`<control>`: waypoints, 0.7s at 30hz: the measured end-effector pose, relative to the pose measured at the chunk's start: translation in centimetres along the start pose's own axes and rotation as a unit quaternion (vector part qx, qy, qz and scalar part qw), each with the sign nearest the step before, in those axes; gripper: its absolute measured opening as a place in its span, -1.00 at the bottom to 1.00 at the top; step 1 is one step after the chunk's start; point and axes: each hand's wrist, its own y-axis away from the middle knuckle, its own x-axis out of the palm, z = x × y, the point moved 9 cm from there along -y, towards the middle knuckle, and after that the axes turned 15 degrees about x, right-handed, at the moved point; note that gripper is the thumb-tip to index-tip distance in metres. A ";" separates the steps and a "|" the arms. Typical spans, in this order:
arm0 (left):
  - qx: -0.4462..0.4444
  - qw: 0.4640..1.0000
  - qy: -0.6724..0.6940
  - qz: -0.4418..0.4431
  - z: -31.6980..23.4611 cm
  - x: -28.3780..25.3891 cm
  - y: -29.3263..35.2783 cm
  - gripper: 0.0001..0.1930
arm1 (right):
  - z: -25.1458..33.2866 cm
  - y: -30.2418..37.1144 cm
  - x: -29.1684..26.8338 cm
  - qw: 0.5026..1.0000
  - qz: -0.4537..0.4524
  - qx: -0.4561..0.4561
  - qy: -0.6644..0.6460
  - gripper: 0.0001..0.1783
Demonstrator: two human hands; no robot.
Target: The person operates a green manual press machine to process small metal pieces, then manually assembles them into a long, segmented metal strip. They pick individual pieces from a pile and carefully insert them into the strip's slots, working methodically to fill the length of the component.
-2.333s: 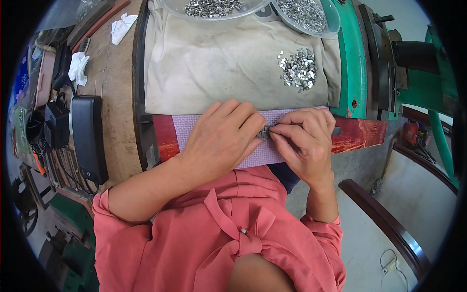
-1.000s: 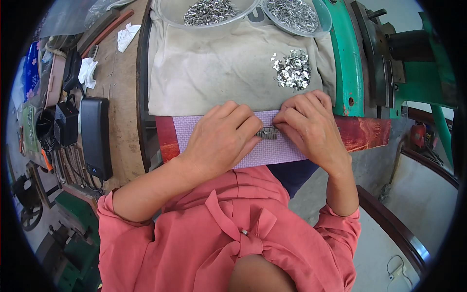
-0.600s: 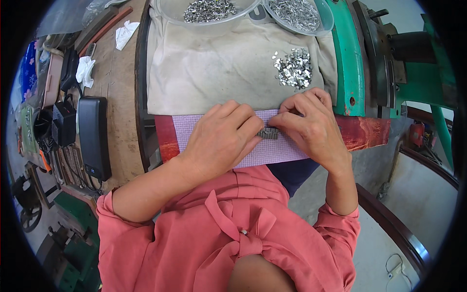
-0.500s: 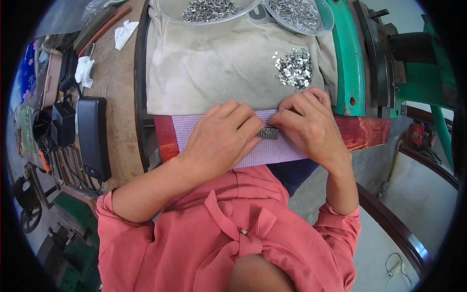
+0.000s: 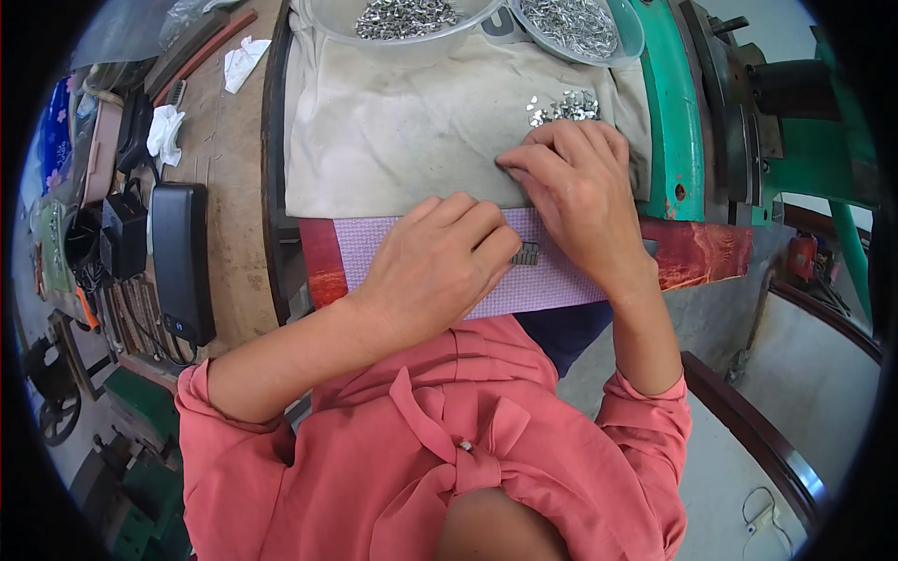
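Note:
My left hand (image 5: 435,266) is closed on a short, dark, segmented metal strip (image 5: 528,253), whose free end sticks out to the right of the fingertips over a lilac woven mat (image 5: 374,245). Most of the strip is hidden by the fingers. My right hand (image 5: 586,192) is over the beige cloth (image 5: 398,140), its thumb and forefinger pinched together. Whatever sits between those fingertips, if anything, is too small to make out. Just beyond its knuckles lies a loose pile of small shiny metal pieces (image 5: 571,106), partly covered by the hand.
Two clear plastic bowls stand at the back: the left bowl (image 5: 412,45) and right bowl (image 5: 629,47) hold many small metal parts. A green machine (image 5: 675,140) borders the right side. On the wooden bench (image 5: 234,215) at left lie a black power adapter (image 5: 180,262) and crumpled tissues (image 5: 166,134).
My right hand has left the strip and moved up and slightly left at the fingertips, onto the cloth, now covering part of the metal pile. My left hand stays on the strip.

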 end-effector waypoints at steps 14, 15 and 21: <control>0.055 0.991 -0.110 0.051 -1.5 0.4 -1.9 -0.91 | -1.1 0.6 -1.4 0.995 -0.064 0.079 -0.017 -0.85; 0.057 0.991 -0.111 0.053 -1.5 0.4 -2.0 -0.91 | -1.0 0.6 -1.3 0.995 -0.069 0.077 -0.009 -0.84; 0.037 0.994 -0.104 0.018 -0.3 -1.0 -2.6 -0.87 | -0.1 0.4 -0.5 0.995 -0.075 0.061 0.029 -0.81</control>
